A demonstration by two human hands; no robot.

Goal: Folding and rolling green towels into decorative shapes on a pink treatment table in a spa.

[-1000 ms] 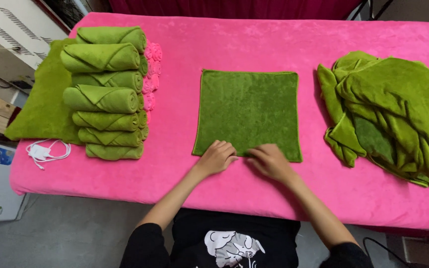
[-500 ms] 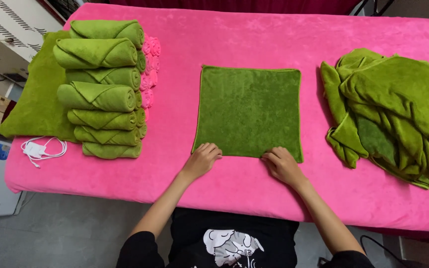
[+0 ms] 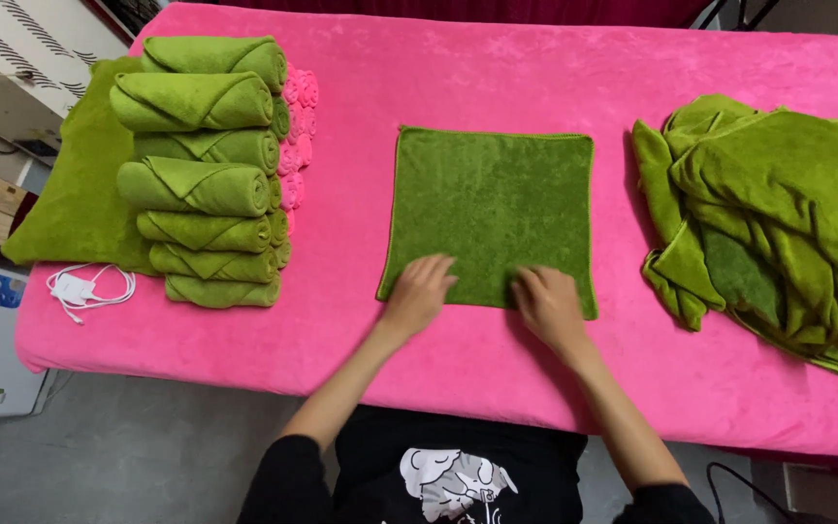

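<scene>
Both hands have slid onto the flat green towel (image 3: 492, 213): left hand (image 3: 419, 291) and right hand (image 3: 545, 299) lie released, palms down. Rolled towels (image 3: 206, 175) and a loose towel pile (image 3: 768, 213) flank it on the pink surface (image 3: 477, 78).

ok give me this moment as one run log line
left hand: flat on near edge of spread green towel | right hand: flat on same edge | rolled towels: stacked left | loose towel pile: right | pink table cover

L hand (image 3: 419, 291) & R hand (image 3: 545, 299) flat, palms down, fingers spread, side by side.
</scene>
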